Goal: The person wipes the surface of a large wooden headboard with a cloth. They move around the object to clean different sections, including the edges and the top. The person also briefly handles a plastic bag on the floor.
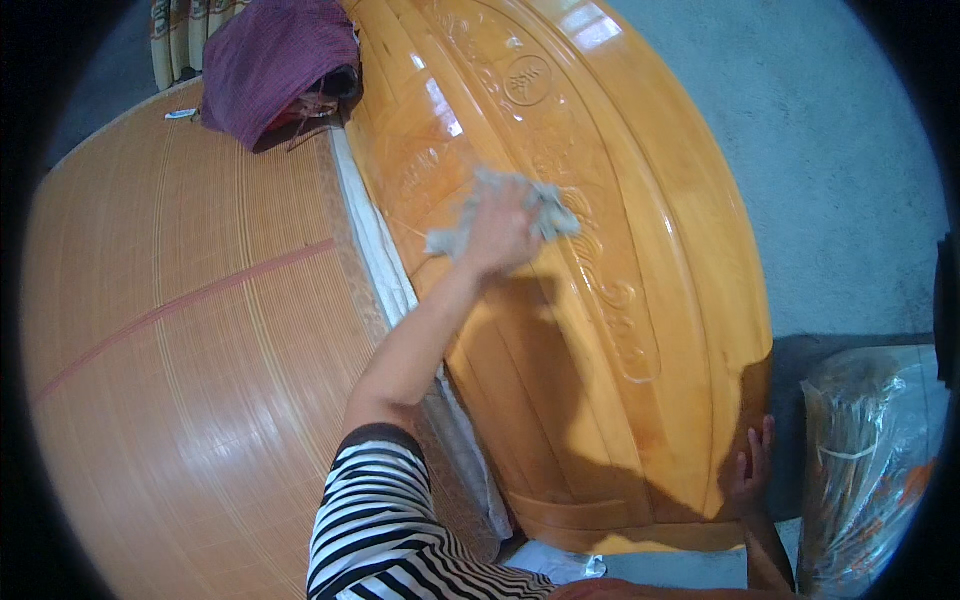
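Observation:
A carved, glossy wooden headboard (675, 300) stands beside a bed covered by a woven bamboo mat (225, 337). My left hand (502, 229) presses a crumpled grey-green cloth (555, 214) against the headboard's face, near the carved scrollwork; it is slightly blurred. At the lower right, my right hand (750, 469) rests on the headboard's outer edge with its fingers spread and holds nothing. Part of its palm lies in shadow.
A purple cloth (281, 67) lies bunched over some things at the mat's upper corner, near a small white item (180, 114). White bedding (375, 232) shows between mat and headboard. A plastic-wrapped bundle (851, 450) stands on the right by a grey wall (825, 187).

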`<control>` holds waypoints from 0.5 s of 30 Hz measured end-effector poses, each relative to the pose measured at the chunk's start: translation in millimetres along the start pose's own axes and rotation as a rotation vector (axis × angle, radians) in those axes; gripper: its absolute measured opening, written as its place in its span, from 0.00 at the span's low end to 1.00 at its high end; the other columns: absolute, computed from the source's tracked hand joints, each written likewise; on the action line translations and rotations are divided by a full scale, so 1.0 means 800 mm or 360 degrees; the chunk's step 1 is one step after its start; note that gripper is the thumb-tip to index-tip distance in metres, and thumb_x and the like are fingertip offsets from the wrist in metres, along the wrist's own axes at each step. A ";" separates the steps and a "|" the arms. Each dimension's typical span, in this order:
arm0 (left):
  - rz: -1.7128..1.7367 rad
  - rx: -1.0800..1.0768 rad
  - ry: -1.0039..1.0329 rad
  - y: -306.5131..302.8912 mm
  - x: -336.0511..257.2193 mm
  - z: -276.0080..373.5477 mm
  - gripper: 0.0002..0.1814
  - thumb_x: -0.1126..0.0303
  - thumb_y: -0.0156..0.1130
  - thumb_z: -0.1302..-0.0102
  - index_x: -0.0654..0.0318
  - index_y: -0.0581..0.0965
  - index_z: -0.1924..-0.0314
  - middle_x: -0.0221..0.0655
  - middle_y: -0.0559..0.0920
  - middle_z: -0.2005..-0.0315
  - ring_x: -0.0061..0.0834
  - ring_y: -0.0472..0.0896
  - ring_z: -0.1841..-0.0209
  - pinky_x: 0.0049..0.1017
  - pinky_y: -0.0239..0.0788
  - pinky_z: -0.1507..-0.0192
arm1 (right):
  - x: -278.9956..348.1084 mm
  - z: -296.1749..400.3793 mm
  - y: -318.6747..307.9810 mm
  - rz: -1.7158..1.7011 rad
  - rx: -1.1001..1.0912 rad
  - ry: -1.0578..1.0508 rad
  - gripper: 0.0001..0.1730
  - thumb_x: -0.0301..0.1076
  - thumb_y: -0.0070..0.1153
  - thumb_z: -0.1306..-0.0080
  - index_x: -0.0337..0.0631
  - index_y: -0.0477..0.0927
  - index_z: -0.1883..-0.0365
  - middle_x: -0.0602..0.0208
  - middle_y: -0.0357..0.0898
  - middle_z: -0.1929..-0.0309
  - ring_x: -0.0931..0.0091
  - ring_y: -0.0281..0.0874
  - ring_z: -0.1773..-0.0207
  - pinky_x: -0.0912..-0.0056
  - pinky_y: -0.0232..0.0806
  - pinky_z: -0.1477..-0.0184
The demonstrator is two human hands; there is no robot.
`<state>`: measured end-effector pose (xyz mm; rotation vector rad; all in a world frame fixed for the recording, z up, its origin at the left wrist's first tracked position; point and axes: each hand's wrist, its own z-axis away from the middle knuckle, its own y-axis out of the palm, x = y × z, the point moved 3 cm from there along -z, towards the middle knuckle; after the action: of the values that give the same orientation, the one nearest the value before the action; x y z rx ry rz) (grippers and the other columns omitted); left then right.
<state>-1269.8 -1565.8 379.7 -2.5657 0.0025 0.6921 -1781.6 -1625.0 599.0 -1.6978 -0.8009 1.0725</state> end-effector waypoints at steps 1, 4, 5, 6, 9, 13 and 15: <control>0.0015 0.0077 0.0082 0.002 -0.030 0.016 0.23 0.65 0.64 0.54 0.59 0.81 0.55 0.39 0.76 0.49 0.43 0.72 0.44 0.45 0.62 0.43 | -0.003 0.001 0.000 -0.0024 0.0000 0.0015 0.24 0.30 0.39 0.28 0.33 0.64 0.34 0.42 0.50 0.27 0.50 0.45 0.24 0.47 0.44 0.27; 0.0129 0.0320 0.0622 0.009 -0.091 0.063 0.21 0.65 0.64 0.54 0.56 0.80 0.56 0.37 0.77 0.51 0.41 0.74 0.46 0.45 0.64 0.48 | -0.005 0.001 0.000 0.0086 0.0049 0.0006 0.24 0.30 0.38 0.27 0.33 0.63 0.34 0.42 0.50 0.27 0.50 0.45 0.24 0.46 0.43 0.26; 0.0222 0.0340 0.0712 0.009 -0.094 0.069 0.22 0.65 0.64 0.54 0.54 0.79 0.55 0.36 0.77 0.52 0.41 0.74 0.47 0.45 0.64 0.49 | -0.004 0.000 0.000 0.0082 0.0057 0.0000 0.24 0.30 0.38 0.27 0.34 0.62 0.34 0.41 0.49 0.27 0.50 0.45 0.24 0.46 0.43 0.27; 0.0314 0.0358 0.0806 0.005 -0.097 0.070 0.22 0.64 0.64 0.54 0.53 0.79 0.55 0.35 0.77 0.52 0.41 0.74 0.48 0.44 0.65 0.49 | -0.003 -0.001 0.002 0.0078 0.0061 -0.0004 0.24 0.30 0.38 0.27 0.34 0.62 0.33 0.41 0.49 0.27 0.50 0.45 0.24 0.46 0.43 0.27; 0.0355 0.0504 0.0670 -0.009 -0.071 0.040 0.21 0.66 0.63 0.54 0.47 0.80 0.55 0.34 0.78 0.53 0.40 0.75 0.49 0.42 0.65 0.50 | -0.003 -0.004 -0.009 0.0111 0.0067 -0.0027 0.24 0.31 0.38 0.26 0.34 0.61 0.33 0.41 0.49 0.27 0.49 0.44 0.24 0.45 0.42 0.27; 0.0078 0.0019 0.0368 -0.009 0.071 -0.032 0.21 0.70 0.60 0.52 0.41 0.83 0.55 0.33 0.78 0.54 0.39 0.74 0.47 0.41 0.66 0.50 | -0.011 0.003 0.004 -0.0002 -0.0012 -0.0030 0.23 0.32 0.36 0.25 0.34 0.62 0.33 0.40 0.49 0.28 0.48 0.44 0.24 0.45 0.42 0.27; -0.0128 -0.0090 0.0184 -0.007 0.127 -0.063 0.23 0.70 0.60 0.52 0.38 0.83 0.54 0.31 0.78 0.53 0.38 0.72 0.45 0.43 0.63 0.48 | 0.002 0.001 0.005 0.0013 0.0043 0.0036 0.23 0.32 0.36 0.25 0.34 0.62 0.34 0.40 0.49 0.28 0.48 0.44 0.24 0.45 0.43 0.27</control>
<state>-1156.7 -1571.4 371.8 -2.6407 -0.0832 0.5203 -1781.7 -1624.6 594.6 -1.6888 -0.7625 1.0635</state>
